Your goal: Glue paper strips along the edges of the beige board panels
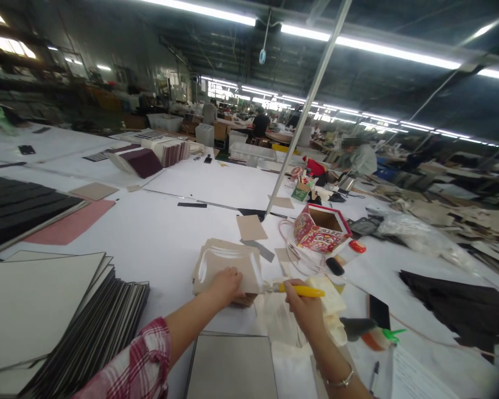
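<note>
a: what's the surface like, and the room?

b: a long white bench (170, 233) in a big workshop hall, with strip lights (374, 50) overhead and a slanted metal pole (299, 127) coming down to the bench. other people sit far back, well apart from these hands.

a: what lies on the bench?

b: on the left is a fanned pile of boards (66, 316), with black sheets (20, 205) and a pink sheet (72, 221) beyond it. a grey board (230, 366) lies at the near edge between the two arms.

a: any containers?

b: a red patterned box (321, 227) stands open beyond the right hand. its inside is bare brown card and nothing shows in it. there are white bins (165, 122) at the back, but their contents are too small to tell.

a: and the thing being worked on?

b: a stack of tan cards (228, 263), square-ish and a bit splayed, in the middle of the bench just ahead of the person. the top card has a shiny streaked sheen across it.

a: the hands?

b: the left hand (227, 285) sits on the stack's near edge, fingers curled over it and holding it down. the right hand (305, 310) has its fingers closed around a yellow-handled brush (299, 290), which lies level with its tip just beside the stack's right edge. i can't tell whether the tip touches the stack.
</note>
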Demonstrator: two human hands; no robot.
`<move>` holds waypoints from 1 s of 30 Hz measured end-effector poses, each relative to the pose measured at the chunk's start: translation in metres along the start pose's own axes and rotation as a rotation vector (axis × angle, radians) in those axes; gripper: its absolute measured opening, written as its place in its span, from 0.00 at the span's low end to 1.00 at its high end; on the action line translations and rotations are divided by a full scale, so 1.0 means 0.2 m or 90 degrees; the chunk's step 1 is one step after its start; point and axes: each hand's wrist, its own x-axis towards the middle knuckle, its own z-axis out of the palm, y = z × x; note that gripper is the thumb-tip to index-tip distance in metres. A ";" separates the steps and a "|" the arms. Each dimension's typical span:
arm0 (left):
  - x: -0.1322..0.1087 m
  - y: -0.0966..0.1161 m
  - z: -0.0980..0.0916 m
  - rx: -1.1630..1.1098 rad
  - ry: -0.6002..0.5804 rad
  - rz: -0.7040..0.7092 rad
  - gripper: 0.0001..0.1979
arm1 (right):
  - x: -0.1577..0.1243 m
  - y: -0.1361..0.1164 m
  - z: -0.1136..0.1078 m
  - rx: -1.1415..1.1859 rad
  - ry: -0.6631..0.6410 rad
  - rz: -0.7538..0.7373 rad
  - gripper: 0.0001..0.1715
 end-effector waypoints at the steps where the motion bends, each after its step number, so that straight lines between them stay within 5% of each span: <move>1: 0.00 0.00 -0.02 -0.001 -0.007 0.004 0.12 | 0.00 -0.01 -0.03 0.031 0.019 -0.004 0.17; 6: -0.11 0.03 -0.17 0.016 0.047 -0.008 0.06 | -0.07 0.04 -0.13 0.201 0.092 -0.023 0.24; 11: -0.40 0.19 -0.38 -0.169 0.463 -0.211 0.05 | -0.28 0.10 -0.07 0.268 -0.024 -0.060 0.19; 13: -0.51 0.28 -0.39 -0.323 0.517 -0.348 0.09 | -0.34 0.11 0.00 0.265 -0.053 -0.063 0.13; 16: -0.62 0.42 -0.29 -0.516 0.468 -0.446 0.12 | -0.41 0.11 0.05 0.249 -0.029 -0.045 0.09; 22: -0.77 0.68 -0.05 -1.020 0.448 -0.410 0.22 | -0.56 0.23 -0.07 0.119 0.054 0.005 0.13; 30: -1.01 0.79 0.22 -1.204 0.314 -0.507 0.24 | -0.77 0.59 -0.11 0.170 -0.066 0.107 0.21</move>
